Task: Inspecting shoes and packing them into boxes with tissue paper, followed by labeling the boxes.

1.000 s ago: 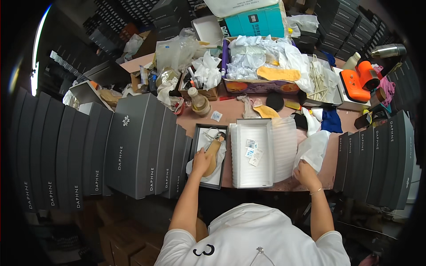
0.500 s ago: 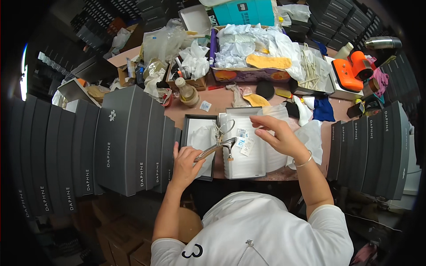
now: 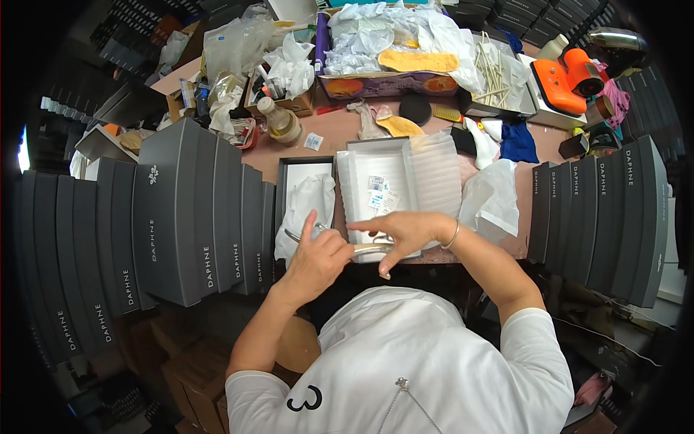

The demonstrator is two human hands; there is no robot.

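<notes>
Low over the near edge of the table, my left hand [image 3: 318,254] is closed around a silvery high-heeled sandal [image 3: 369,249], with its index finger raised. My right hand [image 3: 413,230] is at the sandal's other end, thumb and fingers spread apart around it; whether they touch it I cannot tell. Beyond my hands lies an open shoebox [image 3: 365,160] with a white inside, holding small printed packets [image 3: 376,191]. A ribbed foam sheet [image 3: 438,173] hangs over its right side. Left of it, a dark box part [image 3: 288,172] contains crumpled white tissue paper [image 3: 311,210].
Grey shoeboxes [image 3: 170,224] stand in rows on the left, and more shoeboxes [image 3: 614,210] on the right. Behind are a purple carton [image 3: 347,87] full of tissue, a bottle [image 3: 280,123], a yellow brush [image 3: 448,114], white sticks [image 3: 494,79] and an orange device [image 3: 558,87].
The sandal has come down and nearer to me, turned from upright over the box to lying level. My right hand has moved down and left to it. The view has shifted a little.
</notes>
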